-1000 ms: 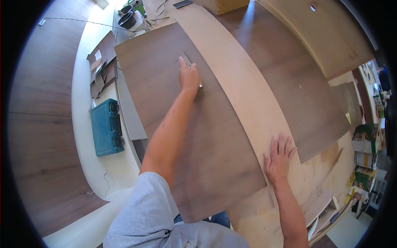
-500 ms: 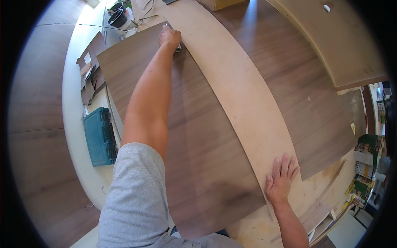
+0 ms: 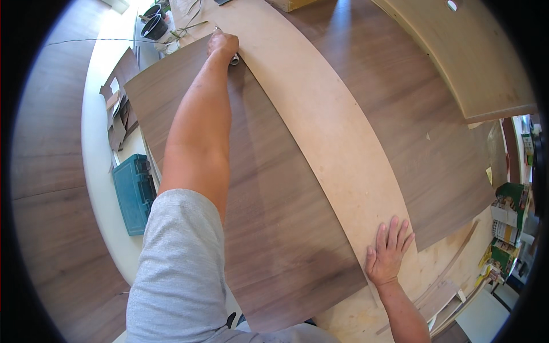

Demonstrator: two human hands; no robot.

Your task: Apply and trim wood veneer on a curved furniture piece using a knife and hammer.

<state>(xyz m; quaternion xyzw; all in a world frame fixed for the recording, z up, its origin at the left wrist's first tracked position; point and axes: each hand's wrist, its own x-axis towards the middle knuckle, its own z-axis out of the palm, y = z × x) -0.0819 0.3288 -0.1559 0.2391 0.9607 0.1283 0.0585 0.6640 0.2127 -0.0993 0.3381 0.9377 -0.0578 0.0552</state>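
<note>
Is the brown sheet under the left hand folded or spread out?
Spread out: the brown sheet lies under the left hand, no folds showing.

The brown sheet (image 3: 274, 188) in front of me lies flat, a thin wood-grained panel with darker streaks and a soft sheen, set at a slant with its long right edge looking clean and straight-cut. Along that edge runs the strip (image 3: 326, 103), 1 long, pale, smooth piece, lying flat too; which of the 2 overlaps the other I can't make out. At the sheet's far right corner is the tool (image 3: 235, 59), slim and metallic, mostly covered, just its 2 ends peeking out.
</note>
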